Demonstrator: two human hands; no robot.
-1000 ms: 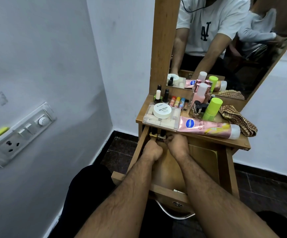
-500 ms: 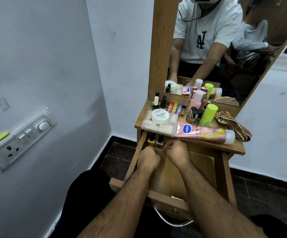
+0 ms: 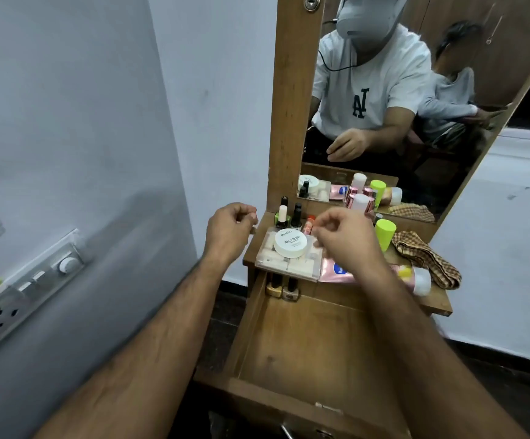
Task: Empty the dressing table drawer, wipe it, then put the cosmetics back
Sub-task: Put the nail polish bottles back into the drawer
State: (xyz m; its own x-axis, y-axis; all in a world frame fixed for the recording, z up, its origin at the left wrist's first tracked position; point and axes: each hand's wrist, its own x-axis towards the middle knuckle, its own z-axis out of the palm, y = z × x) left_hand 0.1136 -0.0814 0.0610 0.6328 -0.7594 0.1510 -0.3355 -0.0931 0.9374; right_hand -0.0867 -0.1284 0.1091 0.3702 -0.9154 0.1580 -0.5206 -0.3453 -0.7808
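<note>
The drawer [image 3: 301,353] stands pulled out toward the near side, its floor bare except for two small nail polish bottles [image 3: 282,288] standing at the far left corner, under the table's edge. That suggests the putting-back step has begun, with most of the cosmetics yet to return. Both hands hover above the tabletop [image 3: 437,299] holding nothing that can be seen: the left hand [image 3: 230,228] is loosely curled off the table's left edge, the right hand [image 3: 341,236] has relaxed, slightly bent fingers over the clear box [image 3: 289,261]. The next move likely calls for grasping something from the top and lowering it into the drawer. On top I count one clear box with one white round jar [image 3: 290,243] on it, three upright polish bottles [image 3: 289,213] behind, one pink tube [image 3: 384,275], one green-capped bottle [image 3: 385,232] and one checked cloth [image 3: 425,261]; the lip balms are partly hidden by the right hand.
</note>
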